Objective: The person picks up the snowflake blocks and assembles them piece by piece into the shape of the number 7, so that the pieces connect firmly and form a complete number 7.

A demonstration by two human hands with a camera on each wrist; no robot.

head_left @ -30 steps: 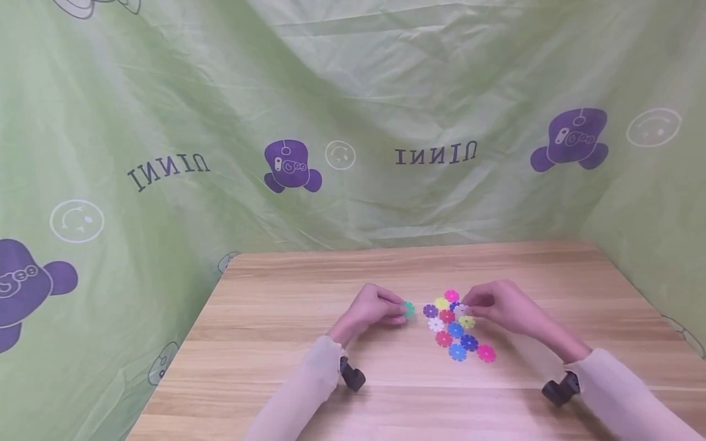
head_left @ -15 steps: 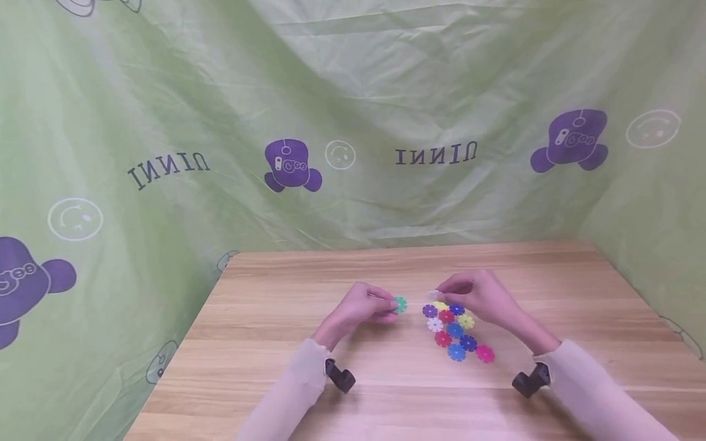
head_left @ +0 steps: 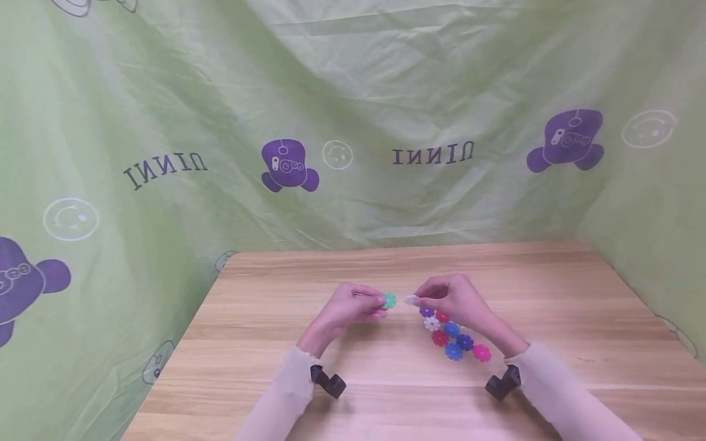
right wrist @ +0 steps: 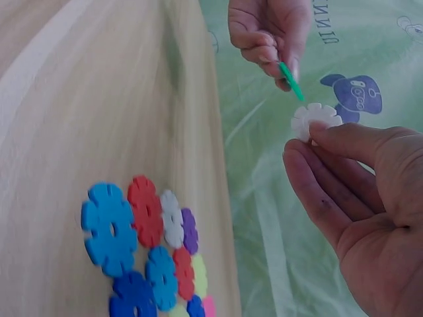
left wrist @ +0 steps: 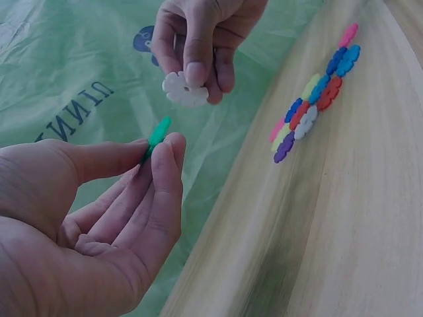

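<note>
Between thumb and fingers my left hand (head_left: 347, 304) pinches a green notched snowflake disc (head_left: 389, 300), held up above the table. Facing it, my right hand (head_left: 453, 298) pinches a white snowflake disc (head_left: 410, 299) by its edge. In the head view a small gap parts the two discs. The right wrist view has the green disc (right wrist: 291, 82) edge-on, just beyond the white disc (right wrist: 316, 120). Below my right hand lies a loose group of coloured snowflake discs, among them a red disc (head_left: 439, 337) and a pink disc (head_left: 482, 353); the hand hides some of them.
The wood-grain table (head_left: 265, 367) reaches back to a green printed curtain (head_left: 353, 92) that hangs behind and on both sides. A small black camera (head_left: 329, 381) sits on the left wrist, and another black camera (head_left: 503, 383) on the right.
My right hand has lifted the white disc away from the group and carried it left towards the green disc. My left hand, with the green disc, has shifted slightly left.
</note>
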